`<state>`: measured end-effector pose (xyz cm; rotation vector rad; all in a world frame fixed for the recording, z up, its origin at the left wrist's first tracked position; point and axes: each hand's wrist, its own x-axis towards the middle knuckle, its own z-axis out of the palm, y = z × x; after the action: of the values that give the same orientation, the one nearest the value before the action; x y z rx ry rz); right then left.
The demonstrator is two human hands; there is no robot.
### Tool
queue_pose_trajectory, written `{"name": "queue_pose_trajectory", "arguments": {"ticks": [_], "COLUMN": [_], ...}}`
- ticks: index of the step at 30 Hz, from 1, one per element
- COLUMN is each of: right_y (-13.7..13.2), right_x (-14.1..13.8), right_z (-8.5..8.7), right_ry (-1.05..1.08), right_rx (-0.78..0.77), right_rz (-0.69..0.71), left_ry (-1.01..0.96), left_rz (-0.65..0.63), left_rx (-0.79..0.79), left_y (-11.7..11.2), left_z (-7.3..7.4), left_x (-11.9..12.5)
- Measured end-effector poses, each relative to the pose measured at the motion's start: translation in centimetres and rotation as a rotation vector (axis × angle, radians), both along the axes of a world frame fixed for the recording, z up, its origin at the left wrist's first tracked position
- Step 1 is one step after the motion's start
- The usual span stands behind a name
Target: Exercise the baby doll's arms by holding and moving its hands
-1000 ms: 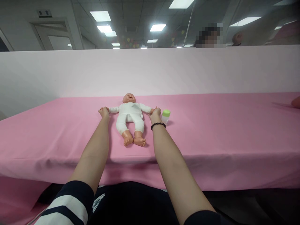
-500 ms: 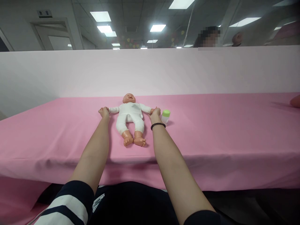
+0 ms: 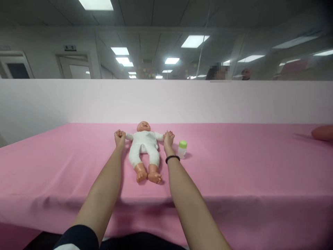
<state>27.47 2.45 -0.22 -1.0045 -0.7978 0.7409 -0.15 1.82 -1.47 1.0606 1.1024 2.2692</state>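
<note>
Pink cloth-covered table (image 3: pixel 247 166) ran the full width, with a pale partition (image 3: pixel 234 100) behind it at 12 o'clock. Office ceiling with lit panels (image 3: pixel 194 41) showed above.

Writing: only candidate was a small sign (image 3: pixel 69 48) over the door (image 3: pixel 75 67) at 11 o'clock, too blurred to read. Bottle showed no legible label.

Doll (image 3: pixel 144 147) in a white suit lay on its back mid-table, head to 12, bare feet to 6.
- Left hand (image 3: pixel 120 137): fingers curled shut around the doll's hand at its 10 o'clock.
- Right hand (image 3: pixel 168 139): fingers closed on the doll's other hand at its 2 o'clock; dark bead bracelet (image 3: pixel 172 158) on that wrist.
- Both doll arms looked lifted slightly off the cloth, though the angle made that hard to confirm.

Small clear bottle (image 3: pixel 182 149) with a green cap stood upright at 3 o'clock of the right hand, near but apart. A pinkish object (image 3: pixel 322 132) lay at the table's far 3 o'clock edge, cut off by the frame. Another person's head (image 3: pixel 220 71) showed over the partition at 1 o'clock.

Delta vs 0.5 s before:
- Camera had tilted up: more ceiling, less lap and sleeve.
- Both hands had come inward, so the doll's arms spread less wide.
- Right hand had sat against the bottle; a gap now showed between them.
- Doll body and bottle had not moved on the cloth.
</note>
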Motion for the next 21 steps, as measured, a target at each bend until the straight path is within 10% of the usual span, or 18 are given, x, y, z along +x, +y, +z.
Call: {"name": "queue_pose_trajectory", "arguments": {"ticks": [11, 21], "right_y": [-4.1, -2.4], "right_x": [-4.1, -2.6], "right_z": [1.8, 1.8], "right_ry": [-0.562, -0.36], "right_rx": [0.28, 0.22], "right_rz": [0.331, 0.073], "left_ry": [0.709, 0.098], "left_rz": [-0.229, -0.009], "left_rx": [0.012, 0.057], "left_y": [-0.9, -0.1], "left_z": [0.1, 0.8], "left_x": [3.8, 2.6]}}
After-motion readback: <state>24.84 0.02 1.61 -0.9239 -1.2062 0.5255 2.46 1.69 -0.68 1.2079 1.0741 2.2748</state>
